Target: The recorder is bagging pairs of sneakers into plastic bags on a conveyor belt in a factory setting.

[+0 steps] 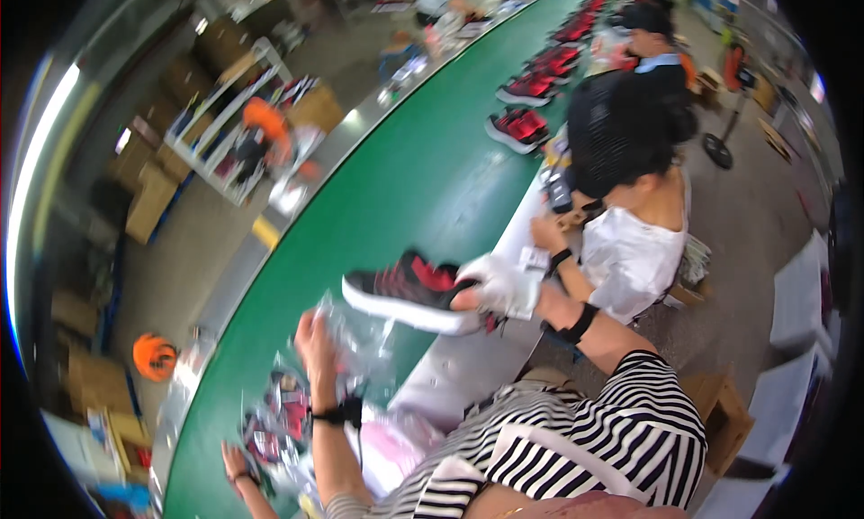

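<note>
A black and red sneaker (396, 289) with a white sole is held over the green conveyor belt (418, 204), its toe pointing left. My right hand (499, 287), in a white glove, grips it at the heel end. To the left, my bare left hand (315, 339) is closed on a clear plastic bag (351, 339), which hangs loosely beside the shoe. Below that wrist lie several dark and red shoes in clear plastic (279, 415). A pink item in clear plastic (396, 442) lies close to my body.
Another person's hand (236, 465) reaches in at the lower left. At my right sits a co-worker in a white top (634, 258). More sneakers (517, 127) line the belt's far end. A white ledge (450, 370) runs along its near side; an orange stool (155, 357) stands beyond.
</note>
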Motion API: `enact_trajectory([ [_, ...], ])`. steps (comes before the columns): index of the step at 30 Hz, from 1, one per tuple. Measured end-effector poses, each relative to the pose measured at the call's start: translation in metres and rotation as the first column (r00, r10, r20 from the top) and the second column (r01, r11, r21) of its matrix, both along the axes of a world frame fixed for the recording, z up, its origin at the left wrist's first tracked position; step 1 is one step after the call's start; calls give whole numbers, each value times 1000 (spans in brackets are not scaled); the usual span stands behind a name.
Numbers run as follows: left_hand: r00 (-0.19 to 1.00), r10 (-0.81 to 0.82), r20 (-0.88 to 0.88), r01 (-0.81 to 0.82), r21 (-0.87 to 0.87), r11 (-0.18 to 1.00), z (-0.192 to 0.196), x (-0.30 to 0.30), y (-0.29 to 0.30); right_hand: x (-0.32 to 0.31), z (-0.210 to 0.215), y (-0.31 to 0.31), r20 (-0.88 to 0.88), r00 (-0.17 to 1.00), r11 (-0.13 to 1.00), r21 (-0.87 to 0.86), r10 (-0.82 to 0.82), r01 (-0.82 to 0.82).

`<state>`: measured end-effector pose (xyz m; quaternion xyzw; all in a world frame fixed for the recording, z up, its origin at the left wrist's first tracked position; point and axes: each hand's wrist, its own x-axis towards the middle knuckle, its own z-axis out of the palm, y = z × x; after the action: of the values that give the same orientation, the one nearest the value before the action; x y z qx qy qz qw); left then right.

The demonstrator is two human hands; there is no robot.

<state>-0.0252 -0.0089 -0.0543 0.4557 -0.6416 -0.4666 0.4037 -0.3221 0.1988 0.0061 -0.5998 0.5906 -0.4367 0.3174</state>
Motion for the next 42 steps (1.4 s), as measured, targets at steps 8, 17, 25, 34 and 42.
enact_trajectory([
  [8, 919, -16, -393, 221, 484, 847, 66, 11, 4, 36, -53, -1, 673, 732, 990, -136, 111, -25],
  [17, 981, -130, 145, 172, -333, 927, 19, 11, 61, 118, -27, -38, -465, 860, 972, 7, 211, -235],
  [25, 969, 64, 238, 63, -494, 867, 105, -26, -16, 137, 35, -71, -886, 449, 797, -189, 113, -574],
  [34, 655, -343, 674, 727, -435, 532, 121, -59, -17, 171, 91, -66, -928, -26, 460, 209, 372, -863],
  [42, 666, -504, 550, 706, -246, 664, 78, -39, 17, 188, 74, -44, -895, -66, 325, 228, 442, -918],
])
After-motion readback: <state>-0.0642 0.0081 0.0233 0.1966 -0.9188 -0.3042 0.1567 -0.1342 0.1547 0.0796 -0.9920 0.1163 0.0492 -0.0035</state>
